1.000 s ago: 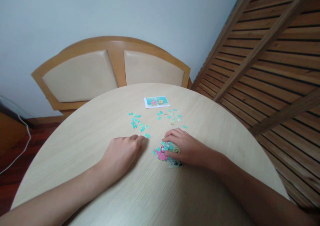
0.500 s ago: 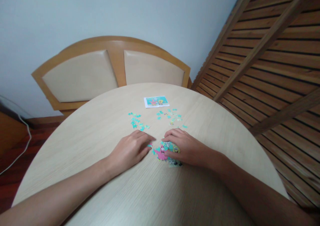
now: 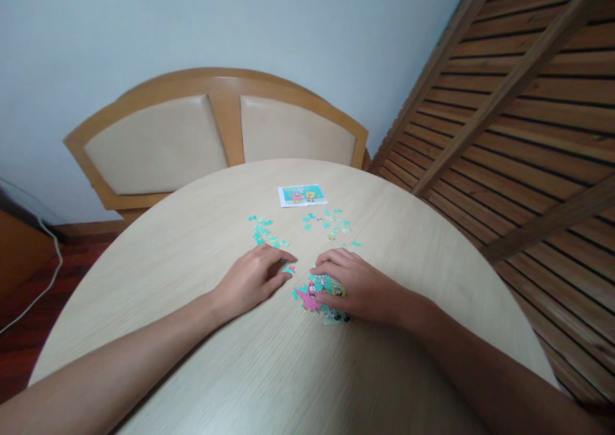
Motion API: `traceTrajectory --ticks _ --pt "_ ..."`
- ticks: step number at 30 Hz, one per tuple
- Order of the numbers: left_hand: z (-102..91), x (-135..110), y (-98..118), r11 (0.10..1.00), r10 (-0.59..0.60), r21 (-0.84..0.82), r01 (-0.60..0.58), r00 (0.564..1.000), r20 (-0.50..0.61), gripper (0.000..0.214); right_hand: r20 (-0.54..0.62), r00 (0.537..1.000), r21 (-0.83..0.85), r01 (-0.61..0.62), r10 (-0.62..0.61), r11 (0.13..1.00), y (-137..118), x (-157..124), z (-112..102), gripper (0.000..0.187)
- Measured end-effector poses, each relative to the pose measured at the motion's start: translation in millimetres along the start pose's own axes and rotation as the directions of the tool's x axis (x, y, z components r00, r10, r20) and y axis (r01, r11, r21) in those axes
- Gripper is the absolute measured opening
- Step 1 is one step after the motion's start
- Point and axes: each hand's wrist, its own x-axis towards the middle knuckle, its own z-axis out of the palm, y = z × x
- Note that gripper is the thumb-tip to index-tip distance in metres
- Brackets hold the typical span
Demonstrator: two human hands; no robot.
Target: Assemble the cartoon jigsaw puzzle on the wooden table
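Note:
A partly joined jigsaw (image 3: pixel 312 295) with a pink figure and a yellow figure lies on the round light-wood table (image 3: pixel 288 371). My right hand (image 3: pixel 353 281) rests flat on its right part, fingers curled over the top edge. My left hand (image 3: pixel 252 278) lies just left of the jigsaw, its fingertips pinched on a small teal puzzle piece (image 3: pixel 288 270) close to the jigsaw's upper left edge. Loose teal pieces (image 3: pixel 265 232) lie beyond my left hand, and another scatter of pieces (image 3: pixel 331 222) lies beyond my right.
A small reference picture card (image 3: pixel 302 195) lies at the table's far side. A wooden bench back with beige pads (image 3: pixel 216 134) stands behind the table against a pale wall. Slatted wooden panels (image 3: pixel 528 102) fill the right. A cable (image 3: pixel 43 275) runs along the floor at left.
My left hand has slid right from the loose pieces toward the jigsaw, bringing a teal piece with it. My right hand has stayed on the jigsaw.

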Motion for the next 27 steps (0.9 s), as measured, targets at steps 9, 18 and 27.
traceTrajectory --ticks 9,18,27 --pt "4.0 2.3 -2.5 0.992 0.008 -0.125 -0.008 1.0 -0.004 0.02 0.007 1.0 -0.002 -0.003 0.003 1.0 -2.6 1.5 2.3 0.037" --pt "3.5 2.8 6.6 0.961 0.018 -0.276 -0.008 0.999 0.035 0.022 0.007 1.0 -0.003 -0.003 0.003 1.0 -1.8 1.3 4.0 0.038" --pt "10.2 3.1 11.2 0.911 0.062 -0.407 -0.06 0.998 -0.008 0.014 0.01 1.0 0.005 0.002 -0.002 1.0 -2.7 0.3 4.5 0.036"
